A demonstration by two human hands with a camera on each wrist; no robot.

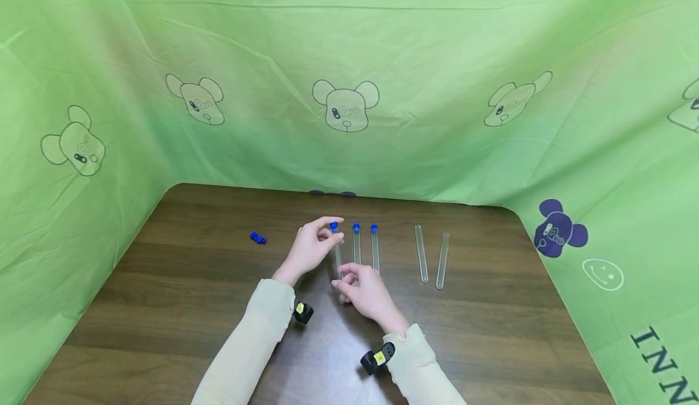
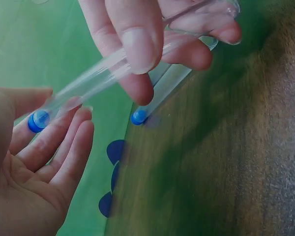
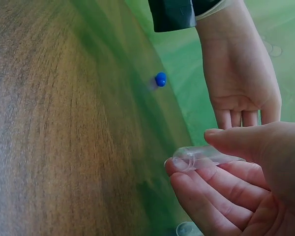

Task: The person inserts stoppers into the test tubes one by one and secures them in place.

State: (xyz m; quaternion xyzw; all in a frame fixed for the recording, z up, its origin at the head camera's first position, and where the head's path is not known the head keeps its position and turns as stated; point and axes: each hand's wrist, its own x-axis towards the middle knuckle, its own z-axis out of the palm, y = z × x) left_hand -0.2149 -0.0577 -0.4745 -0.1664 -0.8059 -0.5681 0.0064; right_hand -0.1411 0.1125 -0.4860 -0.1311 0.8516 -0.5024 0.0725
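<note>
Between my two hands is a clear test tube (image 1: pixel 338 255) with a blue cap (image 1: pixel 334 226) on its far end. My left hand (image 1: pixel 310 248) has its thumb and fingers about the cap, which shows in the left wrist view as a blue ring (image 2: pixel 38 121). Nearer to me, my right hand (image 1: pixel 367 291) grips the tube's lower part between thumb and fingers. The rounded bottom (image 3: pixel 183 160) pokes out past those fingers in the right wrist view. Just right of the held tube lie two capped test tubes, one (image 1: pixel 357 246) beside the other (image 1: pixel 375 248), their near ends partly behind my right hand.
Farther right on the wooden table (image 1: pixel 491 332) lie two uncapped test tubes, one (image 1: pixel 421 254) left of the other (image 1: pixel 443 262). Several loose blue caps (image 1: pixel 258 237) sit together left of my left hand. A green printed cloth (image 1: pixel 349 40) walls the back and sides.
</note>
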